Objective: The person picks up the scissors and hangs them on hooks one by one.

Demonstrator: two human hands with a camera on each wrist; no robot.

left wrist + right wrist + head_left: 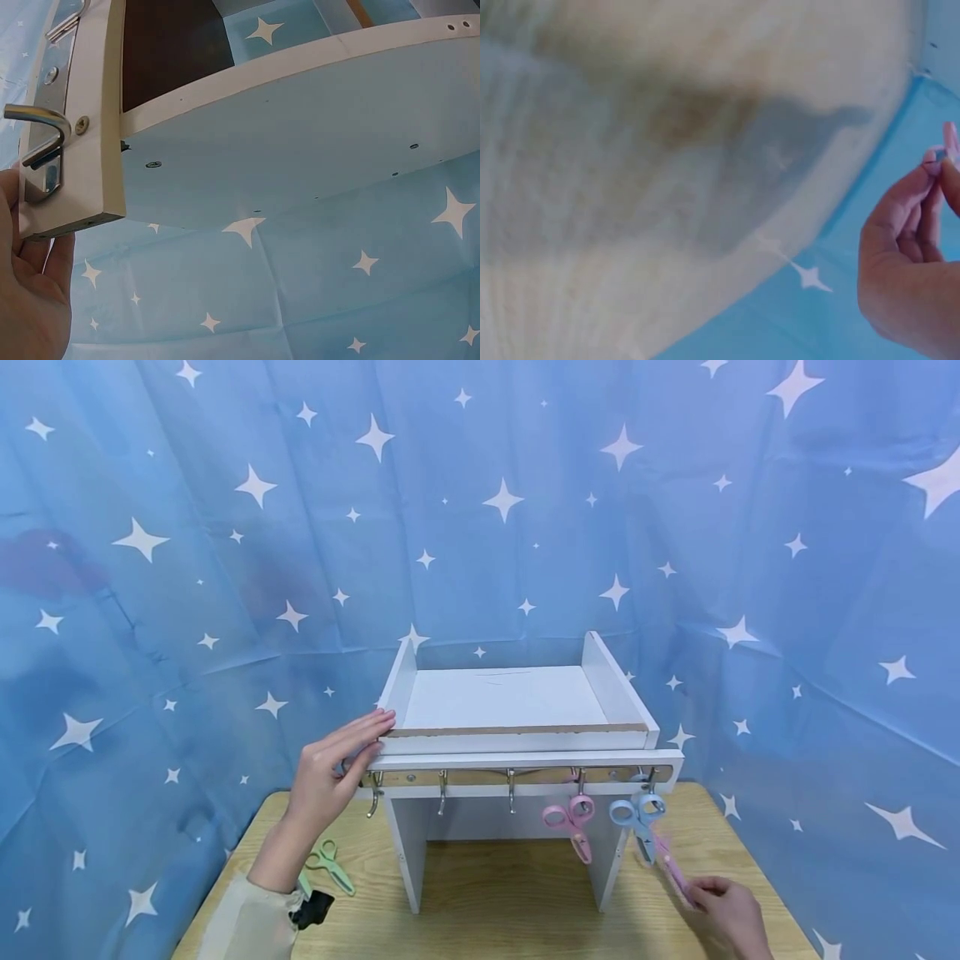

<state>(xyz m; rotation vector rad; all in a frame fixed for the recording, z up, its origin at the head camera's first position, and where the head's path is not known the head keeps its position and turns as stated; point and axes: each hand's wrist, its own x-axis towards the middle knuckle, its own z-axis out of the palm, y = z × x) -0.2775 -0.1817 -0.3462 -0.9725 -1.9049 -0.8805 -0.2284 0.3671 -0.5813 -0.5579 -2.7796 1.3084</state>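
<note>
My left hand [322,777] grips the left end of the hook rail [476,760] on a white shelf unit; its fingers lie over the top edge, thumb at the front. The left wrist view shows that hand [34,292] around the rail end, beside a metal hook [45,135]. At the lower right, my right hand [729,912] pinches slim pink scissors [673,870], whose far end lies partly behind blue scissors [639,818] hanging from the rightmost hook. Other pink scissors [573,818] hang one hook to the left. In the right wrist view the pinching fingers [911,202] show at the edge.
Green scissors [330,864] lie on the wooden table [495,893] left of the shelf unit [502,697], with another green piece [303,883] near my left cuff. Three hooks toward the left carry nothing. A blue star-patterned curtain [480,527] surrounds the table.
</note>
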